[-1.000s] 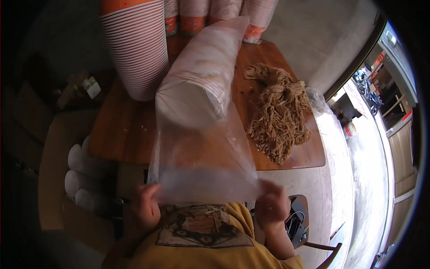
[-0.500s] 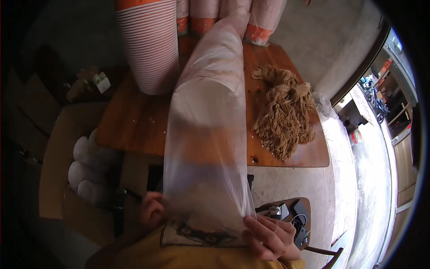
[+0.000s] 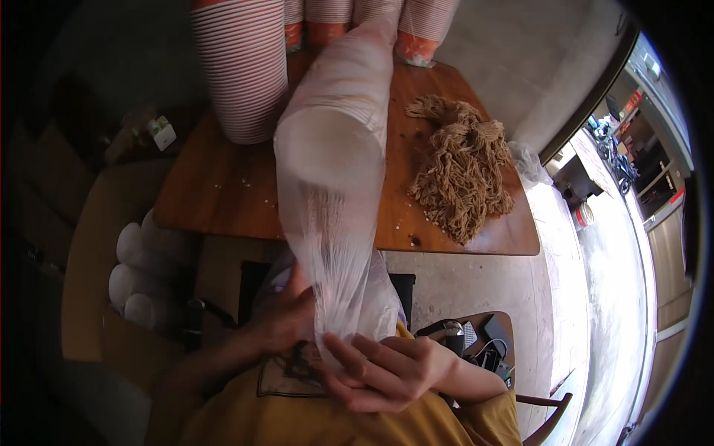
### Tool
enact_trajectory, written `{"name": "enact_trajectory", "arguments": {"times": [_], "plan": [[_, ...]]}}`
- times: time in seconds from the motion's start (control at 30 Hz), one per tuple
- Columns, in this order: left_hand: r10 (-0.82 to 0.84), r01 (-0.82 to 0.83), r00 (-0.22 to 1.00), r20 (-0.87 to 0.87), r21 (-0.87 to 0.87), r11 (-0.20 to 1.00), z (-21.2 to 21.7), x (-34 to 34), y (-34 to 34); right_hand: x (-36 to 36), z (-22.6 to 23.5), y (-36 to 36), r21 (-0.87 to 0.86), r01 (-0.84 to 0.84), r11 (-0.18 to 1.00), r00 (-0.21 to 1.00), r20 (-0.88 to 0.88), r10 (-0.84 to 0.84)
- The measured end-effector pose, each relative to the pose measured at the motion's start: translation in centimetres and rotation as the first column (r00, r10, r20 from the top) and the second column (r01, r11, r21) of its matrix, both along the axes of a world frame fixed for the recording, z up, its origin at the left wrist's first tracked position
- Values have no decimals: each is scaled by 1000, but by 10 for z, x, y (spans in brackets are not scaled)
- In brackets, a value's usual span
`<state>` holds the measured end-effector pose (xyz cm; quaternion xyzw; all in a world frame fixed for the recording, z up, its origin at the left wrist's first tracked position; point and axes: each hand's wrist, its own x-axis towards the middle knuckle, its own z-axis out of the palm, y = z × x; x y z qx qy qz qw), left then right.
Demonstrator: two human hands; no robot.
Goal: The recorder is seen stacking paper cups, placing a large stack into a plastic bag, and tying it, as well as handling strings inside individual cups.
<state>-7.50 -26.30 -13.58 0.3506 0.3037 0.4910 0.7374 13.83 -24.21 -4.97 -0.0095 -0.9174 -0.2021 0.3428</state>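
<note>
A clear plastic bag holds a long stack of white paper cups that leans from the wooden table toward my chest. The bag's loose end is gathered into a narrow neck. My right hand grips that gathered neck just in front of my yellow shirt. My left hand is closed on the bag beside it, partly hidden behind the plastic.
Tall stacks of striped orange-and-white cups stand at the table's far edge. A heap of tan string lies on the table's right side. Bagged white cups sit in a cardboard box at left. A stool with a phone and cables stands at right.
The bag's open end, held spread wide a second ago, is now bunched into a tight neck. Both hands have come together at my chest.
</note>
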Motion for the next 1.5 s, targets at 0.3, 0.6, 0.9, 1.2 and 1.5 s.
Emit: {"name": "enact_trajectory", "arguments": {"times": [0.3, 0.6, 0.9, 1.2, 1.5], "plan": [[43, -42, 999, 15, -78, 996, 35, 6, -13, 26, -31, 19, -389, -337, 857, 867, -484, 121], [66, -12, 977, -204, 256, 967, 65, -12, -47, 12, -45, 12, -828, 100, 552, 943, -97, -317], [877, 35, 12, -481, 876, 481, 72, -35, -70, 7, -24, 20, -533, 57, 844, 818, -460, -346], [868, 139, -196, 455, 890, -435, 74, -26, -47, 42, 10, -5, -395, 82, 915, 927, -308, -216], [739, -697, 671, -67, 281, 659, 84, -43, -3, 9, 7, 5, -385, -423, 820, 901, -274, 336]]}}
